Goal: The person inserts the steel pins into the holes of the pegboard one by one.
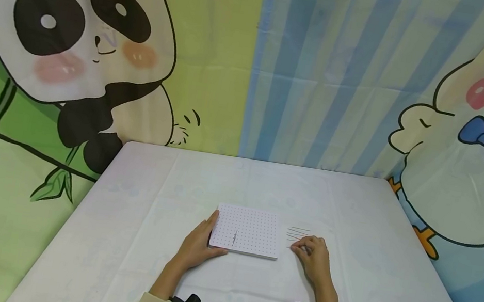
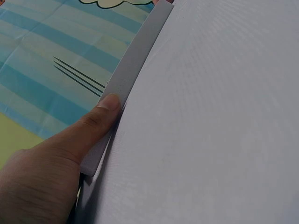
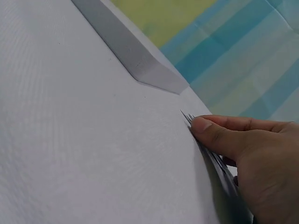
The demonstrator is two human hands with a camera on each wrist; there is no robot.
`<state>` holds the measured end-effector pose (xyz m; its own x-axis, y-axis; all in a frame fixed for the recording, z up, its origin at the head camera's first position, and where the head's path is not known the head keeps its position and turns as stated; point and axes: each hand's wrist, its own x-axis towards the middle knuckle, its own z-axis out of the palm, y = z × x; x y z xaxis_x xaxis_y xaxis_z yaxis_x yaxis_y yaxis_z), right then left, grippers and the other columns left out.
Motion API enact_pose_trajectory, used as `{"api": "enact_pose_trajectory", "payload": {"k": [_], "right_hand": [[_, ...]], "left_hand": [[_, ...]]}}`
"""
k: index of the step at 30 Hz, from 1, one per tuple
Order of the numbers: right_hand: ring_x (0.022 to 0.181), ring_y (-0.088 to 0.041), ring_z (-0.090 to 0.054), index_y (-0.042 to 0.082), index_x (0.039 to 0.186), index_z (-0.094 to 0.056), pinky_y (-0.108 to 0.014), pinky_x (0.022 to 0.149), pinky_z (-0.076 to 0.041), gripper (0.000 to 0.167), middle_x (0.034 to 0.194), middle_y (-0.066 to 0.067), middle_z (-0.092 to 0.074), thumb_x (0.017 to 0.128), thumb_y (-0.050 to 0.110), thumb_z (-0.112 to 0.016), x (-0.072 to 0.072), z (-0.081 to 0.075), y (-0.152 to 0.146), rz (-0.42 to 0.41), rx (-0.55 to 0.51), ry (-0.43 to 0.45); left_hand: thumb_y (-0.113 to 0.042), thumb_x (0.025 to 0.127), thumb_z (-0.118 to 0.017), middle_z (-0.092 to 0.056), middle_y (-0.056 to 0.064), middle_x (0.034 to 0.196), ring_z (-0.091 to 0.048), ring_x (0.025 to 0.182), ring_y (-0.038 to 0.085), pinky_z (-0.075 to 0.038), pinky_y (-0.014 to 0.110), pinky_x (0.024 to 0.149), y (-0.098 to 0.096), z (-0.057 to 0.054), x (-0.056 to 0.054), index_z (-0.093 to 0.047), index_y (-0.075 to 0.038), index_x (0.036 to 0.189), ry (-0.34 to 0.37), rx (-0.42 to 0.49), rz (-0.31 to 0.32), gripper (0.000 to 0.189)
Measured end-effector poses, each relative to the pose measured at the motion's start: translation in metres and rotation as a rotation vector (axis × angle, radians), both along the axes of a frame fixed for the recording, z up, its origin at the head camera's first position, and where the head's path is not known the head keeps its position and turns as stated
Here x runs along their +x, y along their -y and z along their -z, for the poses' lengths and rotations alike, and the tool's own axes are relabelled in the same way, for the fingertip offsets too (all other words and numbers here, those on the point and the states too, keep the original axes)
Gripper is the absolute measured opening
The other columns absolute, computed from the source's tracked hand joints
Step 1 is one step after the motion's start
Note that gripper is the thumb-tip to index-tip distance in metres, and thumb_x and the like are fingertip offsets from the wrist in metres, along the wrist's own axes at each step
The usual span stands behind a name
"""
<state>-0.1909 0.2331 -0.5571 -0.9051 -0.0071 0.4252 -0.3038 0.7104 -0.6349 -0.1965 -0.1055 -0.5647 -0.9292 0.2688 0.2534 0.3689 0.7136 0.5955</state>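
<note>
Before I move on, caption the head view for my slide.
Left hand braces a white dotted board; right hand pinches at thin dark sticks beside it.

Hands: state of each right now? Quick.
Left hand: open, thumb and fingers against the board's edges.
Right hand: closed, thumb and fingertip pinching what looks like a pin; exact count can't be told.

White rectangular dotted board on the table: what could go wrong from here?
The right hand, pinching among closely spaced thin dark sticks lying beside the board, might nudge neighbours. Three thin dark upright sticks on it could get bumped. If the left hand touching its edges slips, the board may shift.
</note>
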Motion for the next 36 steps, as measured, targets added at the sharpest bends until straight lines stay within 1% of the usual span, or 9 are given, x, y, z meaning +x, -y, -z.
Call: {"api": "enact_pose_trajectory", "payload": {"k": [4,9,13,19,24,27,30,32,36], "right_hand": [[0.085,-0.014,-0.047,0.019,0.074,-0.071,-0.035,0.076,-0.038,0.007,0.085,0.006,-0.062,0.074,0.015,-0.077,0.002,-0.003,0.003,-0.039,-0.017,-0.005],[0.082,-0.009,-0.049,0.022,0.079,-0.071,-0.027,0.073,-0.04,0.004,0.083,0.012,-0.062,0.078,0.019,-0.074,0.004,-0.009,0.014,-0.101,-0.073,-0.011],[0.077,-0.009,-0.051,0.018,0.084,-0.07,-0.024,0.068,-0.04,0.004,0.081,0.01,-0.061,0.08,0.02,-0.071,0.002,-0.014,0.027,-0.152,-0.13,-0.014],[0.072,-0.009,-0.054,0.013,0.086,-0.068,-0.024,0.064,-0.042,0.006,0.08,0.01,-0.063,0.084,0.019,-0.067,-0.004,-0.019,0.052,-0.184,-0.21,-0.031],[0.068,-0.01,-0.054,0.009,0.089,-0.064,-0.023,0.061,-0.043,0.006,0.077,0.006,-0.063,0.088,0.014,-0.063,-0.009,-0.019,0.075,-0.193,-0.261,-0.056],[0.067,-0.012,-0.058,0.006,0.091,-0.061,-0.022,0.062,-0.047,0.005,0.075,0.001,-0.063,0.089,0.01,-0.06,-0.01,-0.021,0.089,-0.226,-0.29,-0.069],[0.066,-0.021,-0.062,0.0,0.092,-0.059,-0.026,0.064,-0.05,0.004,0.074,-0.008,-0.064,0.088,0.001,-0.059,-0.008,-0.03,0.105,-0.275,-0.335,-0.105],[0.065,-0.026,-0.063,-0.005,0.09,-0.058,-0.029,0.062,-0.05,0.005,0.073,-0.013,-0.064,0.085,-0.005,-0.061,-0.005,-0.038,0.115,-0.3,-0.351,-0.136],[0.063,-0.029,-0.063,-0.008,0.087,-0.058,-0.031,0.06,-0.05,0.008,0.071,-0.017,-0.065,0.081,-0.009,-0.063,-0.002,-0.049,0.131,-0.346,-0.341,-0.173]], "left_hand": [[-0.057,0.069,-0.072,-0.024,0.005,0.15,-0.031,0.132,0.032,-0.028,0.045,0.104,0.0,0.0,0.0,-0.013,-0.012,0.149,-0.002,-0.002,0.005,0.109],[-0.055,0.069,-0.073,-0.022,0.005,0.151,-0.03,0.132,0.031,-0.028,0.044,0.105,0.001,0.001,0.0,-0.013,-0.011,0.149,-0.001,-0.005,0.016,0.109],[-0.053,0.069,-0.074,-0.023,0.005,0.151,-0.031,0.132,0.031,-0.028,0.044,0.105,0.001,0.0,0.0,-0.014,-0.01,0.149,-0.006,-0.008,0.015,0.109],[-0.054,0.069,-0.073,-0.023,0.004,0.15,-0.031,0.132,0.031,-0.029,0.044,0.105,0.002,-0.002,0.0,-0.014,-0.011,0.149,-0.001,-0.012,0.009,0.109],[-0.053,0.069,-0.073,-0.023,0.005,0.15,-0.031,0.132,0.03,-0.028,0.043,0.105,0.001,0.0,0.0,-0.014,-0.01,0.149,0.0,-0.003,0.018,0.108],[-0.053,0.069,-0.073,-0.023,0.005,0.15,-0.031,0.132,0.03,-0.028,0.043,0.105,0.001,0.001,0.0,-0.013,-0.011,0.149,0.004,-0.005,0.017,0.108],[-0.053,0.069,-0.074,-0.023,0.005,0.15,-0.031,0.132,0.031,-0.029,0.043,0.104,0.002,0.001,0.0,-0.013,-0.011,0.149,0.009,-0.006,0.013,0.109],[-0.053,0.069,-0.074,-0.024,0.005,0.15,-0.032,0.131,0.032,-0.031,0.044,0.103,0.002,0.001,0.0,-0.014,-0.011,0.149,0.007,-0.004,0.011,0.109],[-0.054,0.069,-0.074,-0.027,0.008,0.149,-0.034,0.13,0.033,-0.032,0.045,0.102,0.002,-0.001,-0.001,-0.015,-0.01,0.149,-0.004,0.002,0.017,0.109]]}}
